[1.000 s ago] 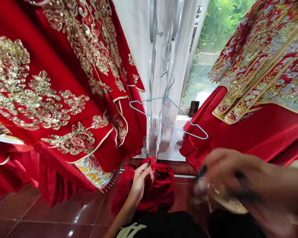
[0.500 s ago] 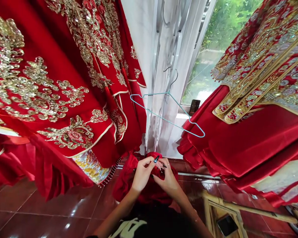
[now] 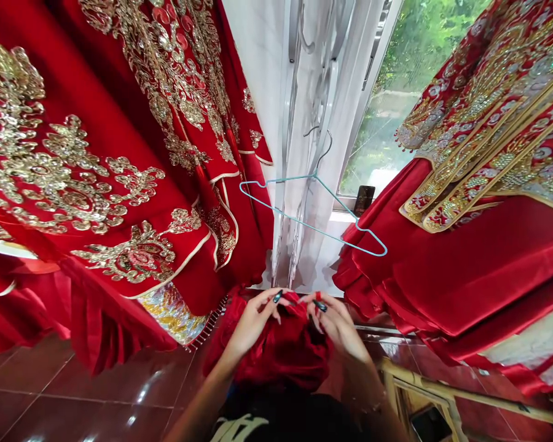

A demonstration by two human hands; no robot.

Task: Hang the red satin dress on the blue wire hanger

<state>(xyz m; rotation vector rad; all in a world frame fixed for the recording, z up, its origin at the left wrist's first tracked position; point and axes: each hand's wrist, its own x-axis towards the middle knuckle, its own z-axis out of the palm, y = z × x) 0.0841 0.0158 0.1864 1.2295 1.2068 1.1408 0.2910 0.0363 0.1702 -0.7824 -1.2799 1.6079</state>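
Note:
A bunched red velvet garment (image 3: 281,356) sits in front of me, low in the view. My left hand (image 3: 253,322) and my right hand (image 3: 336,325) both pinch its upper edge between fingers and thumbs, a little apart from each other. Both hands have dark painted nails. Much of the cloth's shape is hidden in its folds. A teal wire hanger (image 3: 313,212) hangs in the air just beyond my hands, its hook on the white curtain (image 3: 311,123) side, touching neither hand.
Red robes with gold sequin embroidery (image 3: 96,184) hang at left, and another (image 3: 479,245) at right. Below lie a glossy brown tile floor (image 3: 74,380) and a light wooden stool (image 3: 424,387) holding a dark object. A phone (image 3: 364,199) stands on the windowsill.
My right hand has come in from the right, blurred at first, and now grips the red cloth beside my left hand. The hands have spread slightly apart since the previous frame.

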